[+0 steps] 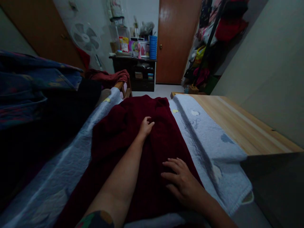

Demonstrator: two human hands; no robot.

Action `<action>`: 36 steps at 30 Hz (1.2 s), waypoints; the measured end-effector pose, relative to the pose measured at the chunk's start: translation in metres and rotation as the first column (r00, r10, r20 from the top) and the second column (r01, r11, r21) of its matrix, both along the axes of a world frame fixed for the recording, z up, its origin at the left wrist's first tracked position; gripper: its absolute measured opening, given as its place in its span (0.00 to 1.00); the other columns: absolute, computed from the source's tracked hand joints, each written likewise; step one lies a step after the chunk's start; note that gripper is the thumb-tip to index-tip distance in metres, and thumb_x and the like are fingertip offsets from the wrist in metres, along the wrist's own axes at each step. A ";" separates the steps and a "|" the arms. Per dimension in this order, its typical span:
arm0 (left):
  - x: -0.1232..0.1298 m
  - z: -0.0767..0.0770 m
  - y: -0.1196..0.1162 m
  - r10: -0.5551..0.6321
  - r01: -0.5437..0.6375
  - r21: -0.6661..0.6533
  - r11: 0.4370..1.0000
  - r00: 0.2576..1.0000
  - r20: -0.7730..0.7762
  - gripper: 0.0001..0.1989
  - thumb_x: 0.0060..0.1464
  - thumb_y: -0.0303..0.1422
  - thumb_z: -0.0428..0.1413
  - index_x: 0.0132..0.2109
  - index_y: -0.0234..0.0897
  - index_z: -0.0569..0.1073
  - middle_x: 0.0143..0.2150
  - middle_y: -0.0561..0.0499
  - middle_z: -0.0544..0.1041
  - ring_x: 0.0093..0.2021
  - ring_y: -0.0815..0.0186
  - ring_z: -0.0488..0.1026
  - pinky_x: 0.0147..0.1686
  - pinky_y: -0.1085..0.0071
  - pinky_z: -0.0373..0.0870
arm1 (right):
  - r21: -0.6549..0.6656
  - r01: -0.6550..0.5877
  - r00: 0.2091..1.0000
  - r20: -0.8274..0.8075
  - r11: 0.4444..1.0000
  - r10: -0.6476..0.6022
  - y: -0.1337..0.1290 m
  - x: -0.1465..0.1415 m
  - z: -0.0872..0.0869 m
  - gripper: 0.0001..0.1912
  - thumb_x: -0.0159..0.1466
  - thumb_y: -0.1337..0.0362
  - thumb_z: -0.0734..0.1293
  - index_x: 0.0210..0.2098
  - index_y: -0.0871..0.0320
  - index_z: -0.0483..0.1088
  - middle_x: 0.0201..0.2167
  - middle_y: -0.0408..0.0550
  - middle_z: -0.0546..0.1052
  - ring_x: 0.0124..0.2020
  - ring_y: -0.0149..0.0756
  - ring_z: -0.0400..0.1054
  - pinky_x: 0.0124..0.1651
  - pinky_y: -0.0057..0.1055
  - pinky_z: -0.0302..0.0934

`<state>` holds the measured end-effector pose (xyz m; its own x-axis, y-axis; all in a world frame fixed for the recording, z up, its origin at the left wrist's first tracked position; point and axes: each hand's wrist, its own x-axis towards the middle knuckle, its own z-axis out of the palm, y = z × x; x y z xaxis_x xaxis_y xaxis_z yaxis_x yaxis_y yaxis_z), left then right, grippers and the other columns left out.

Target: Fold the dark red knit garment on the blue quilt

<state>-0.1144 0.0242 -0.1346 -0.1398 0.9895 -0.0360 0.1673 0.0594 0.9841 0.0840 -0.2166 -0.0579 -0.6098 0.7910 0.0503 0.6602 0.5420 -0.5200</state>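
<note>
A dark red garment [163,139], seemingly a sweater or similar top, lies spread over a pale blue quilted bed cover [204,133], with a bunched fold on its left side. Over the middle of the cloth reaches my left hand [146,126], its fingers loosely bent and apart from the thumb, with nothing seen in them. My right hand [181,179] is nearer to me at the garment's right side, fingers spread, palm down. Whether either hand presses on the cloth is hard to tell in the dim light.
Dark and blue patterned clothes [35,85] are heaped at the left. A wooden board [228,120] runs along the right side beside the wall. Beyond the bed stand a fan [86,38], a dark cabinet [142,79] with items on top, a door [178,41] and hanging bags [230,28].
</note>
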 end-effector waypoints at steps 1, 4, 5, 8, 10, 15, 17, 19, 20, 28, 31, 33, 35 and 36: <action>-0.001 0.000 -0.001 -0.007 0.007 -0.016 1.000 1.000 0.001 0.22 0.48 0.30 0.61 0.51 0.34 0.68 0.43 0.46 0.74 0.45 0.62 0.72 0.48 0.65 0.67 | -0.037 -0.014 1.000 -0.026 0.999 0.013 -0.002 0.003 0.003 0.21 0.59 0.68 0.65 0.52 0.49 0.69 0.60 0.49 0.66 0.64 0.45 0.52 0.65 0.54 0.43; -0.005 0.002 -0.004 -0.057 0.059 -0.074 0.996 0.998 0.038 0.26 0.47 0.38 0.63 0.52 0.34 0.67 0.41 0.45 0.75 0.40 0.62 0.74 0.43 0.66 0.69 | -0.092 0.050 0.987 -0.147 0.994 -0.063 -0.001 0.016 0.006 0.20 0.60 0.66 0.64 0.52 0.53 0.69 0.60 0.52 0.65 0.62 0.42 0.56 0.64 0.46 0.51; -0.006 0.003 -0.005 -0.075 0.080 -0.091 0.993 0.995 0.058 0.27 0.47 0.40 0.63 0.53 0.34 0.67 0.42 0.45 0.76 0.40 0.62 0.74 0.41 0.68 0.70 | -0.077 0.134 0.972 -0.185 0.988 -0.146 0.001 0.022 0.004 0.18 0.61 0.66 0.63 0.51 0.54 0.69 0.59 0.53 0.65 0.61 0.41 0.57 0.63 0.44 0.53; -0.010 0.009 -0.009 -0.132 0.150 -0.151 0.977 0.984 0.120 0.30 0.47 0.41 0.63 0.56 0.37 0.65 0.47 0.43 0.76 0.40 0.63 0.75 0.36 0.71 0.71 | 0.000 0.441 0.872 -0.239 0.898 -0.428 0.013 0.039 -0.008 0.14 0.65 0.64 0.58 0.48 0.57 0.69 0.54 0.55 0.70 0.56 0.41 0.63 0.60 0.44 0.55; -0.013 0.013 -0.011 -0.169 0.198 -0.196 0.960 0.974 0.153 0.32 0.46 0.38 0.64 0.57 0.39 0.64 0.48 0.43 0.76 0.37 0.64 0.75 0.33 0.72 0.71 | -0.017 0.553 0.809 -0.229 0.833 -0.542 0.022 0.048 -0.018 0.15 0.65 0.63 0.57 0.48 0.58 0.67 0.48 0.56 0.73 0.51 0.42 0.67 0.57 0.44 0.59; -0.020 0.021 -0.015 -0.248 0.299 -0.250 0.921 0.944 0.216 0.33 0.45 0.33 0.64 0.58 0.41 0.64 0.48 0.44 0.76 0.37 0.66 0.76 0.35 0.72 0.73 | -0.156 0.602 0.763 -0.175 0.783 -0.622 0.032 0.052 -0.033 0.16 0.66 0.64 0.54 0.51 0.59 0.63 0.43 0.54 0.76 0.44 0.40 0.71 0.49 0.36 0.62; -0.022 0.024 -0.019 -0.262 0.316 -0.245 0.916 0.937 0.231 0.34 0.45 0.31 0.64 0.60 0.42 0.63 0.51 0.43 0.75 0.40 0.66 0.76 0.40 0.71 0.73 | -0.174 0.613 0.754 -0.162 0.771 -0.637 0.034 0.050 -0.036 0.16 0.66 0.64 0.55 0.50 0.59 0.63 0.42 0.54 0.76 0.43 0.40 0.71 0.47 0.35 0.62; -0.021 0.026 -0.023 -0.250 0.299 -0.235 0.925 0.944 0.216 0.37 0.45 0.29 0.63 0.62 0.42 0.61 0.54 0.41 0.73 0.44 0.66 0.76 0.44 0.71 0.72 | -0.189 0.615 0.751 -0.155 0.765 -0.642 0.036 0.050 -0.037 0.16 0.65 0.63 0.57 0.51 0.59 0.63 0.38 0.52 0.76 0.40 0.40 0.71 0.43 0.34 0.62; -0.019 0.026 -0.025 -0.236 0.279 -0.230 0.932 0.952 0.197 0.38 0.45 0.27 0.63 0.63 0.42 0.59 0.56 0.40 0.71 0.47 0.66 0.75 0.46 0.71 0.71 | -0.196 0.611 0.751 -0.160 0.767 -0.640 0.037 0.050 -0.037 0.17 0.64 0.63 0.58 0.51 0.59 0.63 0.35 0.50 0.75 0.37 0.40 0.71 0.41 0.33 0.62; 0.011 0.025 -0.035 -0.061 0.050 -0.157 0.986 0.996 -0.062 0.38 0.51 0.20 0.54 0.67 0.37 0.50 0.58 0.35 0.68 0.54 0.63 0.70 0.50 0.67 0.69 | -0.211 0.547 0.769 -0.256 0.810 -0.586 0.030 0.050 -0.029 0.19 0.62 0.62 0.59 0.53 0.58 0.61 0.26 0.41 0.69 0.29 0.35 0.67 0.34 0.29 0.59; 0.017 0.032 -0.042 0.033 -0.051 -0.093 0.994 0.981 -0.191 0.36 0.50 0.21 0.56 0.65 0.35 0.55 0.59 0.35 0.67 0.59 0.56 0.66 0.57 0.60 0.62 | -0.208 0.534 0.797 -0.201 0.820 -0.570 0.025 0.047 -0.029 0.21 0.62 0.63 0.60 0.54 0.58 0.61 0.28 0.42 0.71 0.31 0.36 0.68 0.35 0.30 0.60; 0.023 0.040 -0.051 0.108 -0.114 0.002 0.994 0.945 -0.307 0.35 0.50 0.24 0.57 0.65 0.36 0.56 0.63 0.36 0.61 0.65 0.52 0.57 0.62 0.54 0.53 | -0.203 0.521 0.815 -0.170 0.829 -0.554 0.024 0.046 -0.030 0.23 0.61 0.63 0.60 0.55 0.59 0.60 0.31 0.45 0.73 0.33 0.37 0.69 0.37 0.31 0.60; 0.032 0.047 -0.062 0.144 -0.071 0.163 0.984 0.857 -0.494 0.31 0.54 0.28 0.54 0.65 0.39 0.57 0.66 0.38 0.57 0.67 0.51 0.50 0.65 0.51 0.44 | -0.188 0.515 0.826 -0.152 0.836 -0.543 0.023 0.046 -0.031 0.25 0.61 0.62 0.61 0.57 0.60 0.59 0.33 0.47 0.74 0.35 0.38 0.70 0.39 0.32 0.61; 0.039 0.049 -0.068 0.133 0.018 0.238 0.971 0.786 -0.604 0.29 0.56 0.30 0.52 0.64 0.40 0.58 0.67 0.40 0.57 0.68 0.52 0.49 0.65 0.51 0.41 | -0.180 0.515 0.829 -0.143 0.838 -0.540 0.023 0.046 -0.031 0.25 0.61 0.62 0.61 0.58 0.60 0.58 0.33 0.47 0.75 0.35 0.39 0.70 0.39 0.32 0.61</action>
